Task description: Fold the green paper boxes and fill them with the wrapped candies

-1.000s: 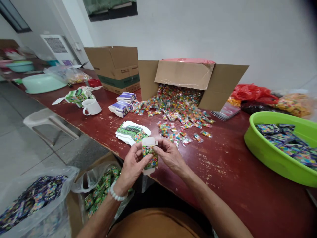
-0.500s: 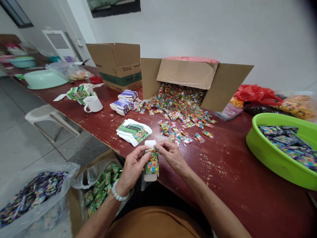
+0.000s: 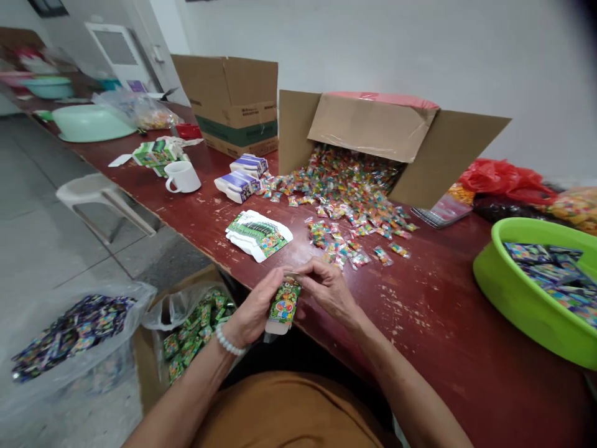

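Observation:
A small green printed carton (image 3: 283, 306) is held upright over the near edge of the red wooden table (image 3: 433, 323). My left hand (image 3: 254, 308), with a white bead bracelet on the wrist, wraps the carton's left side. My right hand (image 3: 326, 287) pinches the carton's top flap, which is folded down. Just beyond lies a stack of flat unfolded cartons (image 3: 259, 234). Behind it, small colourful wrapped sweets (image 3: 347, 205) spill from a tipped cardboard box (image 3: 396, 140).
A green basin (image 3: 527, 298) of dark packets sits at the right. Left of the sweets are purple-white boxes (image 3: 240, 180), a white mug (image 3: 183, 177), and a second cardboard box (image 3: 233, 102). Below the table edge stand a carton of green boxes (image 3: 196, 330) and a bag of dark packets (image 3: 69, 330).
The carton's white top flap stood open; my right hand has pushed it down shut. Both hands and the carton sank slightly toward the table edge.

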Demonstrator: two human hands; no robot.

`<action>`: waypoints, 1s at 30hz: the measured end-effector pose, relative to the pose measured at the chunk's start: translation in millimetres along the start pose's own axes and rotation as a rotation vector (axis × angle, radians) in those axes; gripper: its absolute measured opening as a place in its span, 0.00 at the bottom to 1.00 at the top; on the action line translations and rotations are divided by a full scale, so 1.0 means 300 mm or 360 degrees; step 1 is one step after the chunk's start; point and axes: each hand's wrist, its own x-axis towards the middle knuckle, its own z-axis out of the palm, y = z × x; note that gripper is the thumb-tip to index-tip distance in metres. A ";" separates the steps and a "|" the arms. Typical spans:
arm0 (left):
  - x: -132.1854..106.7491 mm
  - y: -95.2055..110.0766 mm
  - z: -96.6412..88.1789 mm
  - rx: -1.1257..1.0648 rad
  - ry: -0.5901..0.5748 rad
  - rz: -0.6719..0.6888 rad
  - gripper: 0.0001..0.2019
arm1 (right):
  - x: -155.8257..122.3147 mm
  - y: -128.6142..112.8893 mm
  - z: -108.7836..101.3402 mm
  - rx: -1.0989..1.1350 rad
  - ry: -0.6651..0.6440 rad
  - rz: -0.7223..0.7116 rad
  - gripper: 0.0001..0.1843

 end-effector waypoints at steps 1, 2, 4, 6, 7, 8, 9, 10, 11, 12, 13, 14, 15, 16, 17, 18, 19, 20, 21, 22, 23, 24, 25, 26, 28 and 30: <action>0.002 -0.010 -0.006 -0.0061 -0.0086 -0.0133 0.29 | -0.007 -0.003 0.001 -0.0082 -0.0037 -0.0051 0.09; 0.004 -0.021 -0.011 -0.0104 -0.0133 -0.0222 0.30 | -0.012 -0.007 0.002 -0.0154 -0.0088 -0.0094 0.10; 0.008 -0.042 -0.017 -0.0132 -0.0121 -0.0239 0.31 | -0.021 -0.017 0.006 -0.0238 -0.0176 -0.0118 0.12; 0.014 -0.057 -0.014 -0.0088 -0.0074 -0.0152 0.31 | -0.025 -0.022 0.011 -0.0220 -0.0188 -0.0009 0.12; 0.017 -0.062 -0.011 -0.0052 -0.0062 -0.0116 0.31 | -0.025 -0.023 0.014 -0.0185 -0.0189 0.0085 0.12; 0.020 -0.065 -0.008 -0.0019 -0.0057 -0.0086 0.32 | -0.023 -0.024 0.016 -0.0135 -0.0204 0.0181 0.11; 0.023 -0.067 -0.005 0.0006 -0.0063 -0.0066 0.33 | -0.020 -0.024 0.017 -0.0071 -0.0234 0.0270 0.10; 0.025 -0.069 -0.004 0.0024 -0.0077 -0.0057 0.33 | -0.015 -0.024 0.018 0.0011 -0.0274 0.0350 0.11; 0.027 -0.069 -0.003 0.0035 -0.0100 -0.0057 0.34 | -0.009 -0.025 0.017 0.0108 -0.0315 0.0421 0.11; 0.028 -0.069 -0.004 0.0044 -0.0127 -0.0058 0.35 | -0.003 -0.027 0.017 0.0218 -0.0337 0.0492 0.12; 0.028 -0.068 -0.006 0.0055 -0.0154 -0.0060 0.36 | 0.003 -0.030 0.016 0.0336 -0.0340 0.0561 0.13; 0.027 -0.066 -0.007 0.0073 -0.0172 -0.0056 0.36 | 0.009 -0.034 0.016 0.0449 -0.0336 0.0627 0.14; 0.026 -0.064 -0.009 0.0095 -0.0181 -0.0045 0.36 | 0.014 -0.038 0.016 0.0544 -0.0322 0.0682 0.15; 0.025 -0.062 -0.011 0.0123 -0.0190 -0.0033 0.37 | 0.017 -0.041 0.018 0.0610 -0.0299 0.0723 0.16; 0.023 -0.059 -0.013 0.0151 -0.0201 -0.0024 0.37 | 0.019 -0.044 0.020 0.0646 -0.0266 0.0745 0.16; 0.021 -0.057 -0.014 0.0181 -0.0212 -0.0018 0.38 | 0.020 -0.045 0.023 0.0658 -0.0236 0.0753 0.16; 0.019 -0.054 -0.016 0.0207 -0.0223 -0.0017 0.39 | 0.019 -0.044 0.026 0.0652 -0.0213 0.0752 0.16; 0.018 -0.052 -0.018 0.0225 -0.0232 -0.0013 0.40 | 0.018 -0.043 0.028 0.0639 -0.0202 0.0748 0.15; 0.016 -0.050 -0.020 0.0234 -0.0236 -0.0006 0.40 | 0.015 -0.042 0.029 0.0622 -0.0208 0.0735 0.14; 0.014 -0.049 -0.021 0.0234 -0.0230 0.0004 0.40 | 0.012 -0.040 0.029 0.0603 -0.0231 0.0708 0.14; 0.012 -0.048 -0.023 0.0224 -0.0215 0.0016 0.39 | 0.008 -0.039 0.028 0.0571 -0.0269 0.0659 0.13; 0.010 -0.047 -0.024 0.0208 -0.0199 0.0020 0.38 | 0.004 -0.039 0.027 0.0515 -0.0303 0.0573 0.12; 0.009 -0.048 -0.024 0.0190 -0.0180 0.0019 0.37 | -0.002 -0.039 0.025 0.0428 -0.0327 0.0449 0.11; 0.009 -0.050 -0.024 0.0169 -0.0162 0.0009 0.36 | -0.009 -0.040 0.025 0.0319 -0.0337 0.0311 0.11; 0.012 -0.057 -0.022 0.0126 -0.0127 -0.0022 0.36 | -0.025 -0.040 0.030 0.0111 -0.0326 0.0068 0.10; 0.021 -0.066 -0.017 0.0070 -0.0058 -0.0014 0.33 | -0.042 -0.034 0.038 -0.0020 -0.0296 -0.0067 0.06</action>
